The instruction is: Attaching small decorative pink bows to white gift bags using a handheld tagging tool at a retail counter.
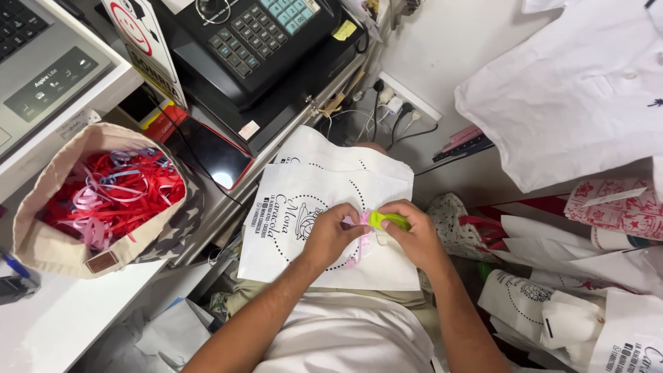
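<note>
A white printed paper bag [324,207] lies on my lap. Both hands meet over its middle. My left hand [331,235] pinches a pink ribbon [360,238] that runs down across the bag. My right hand [414,238] grips a small yellow-green tool [387,220], perhaps scissors or a stapler, right at the ribbon's top end. The ribbon's upper part is hidden by my fingers.
A cloth basket [48,249] full of red and pink ribbons sits on the white counter [55,318] at left. A red-cased phone [210,152], a black cash register [262,41] and a laptop [34,62] lie beyond. More white bags [573,318] and white shirts [573,83] are at right.
</note>
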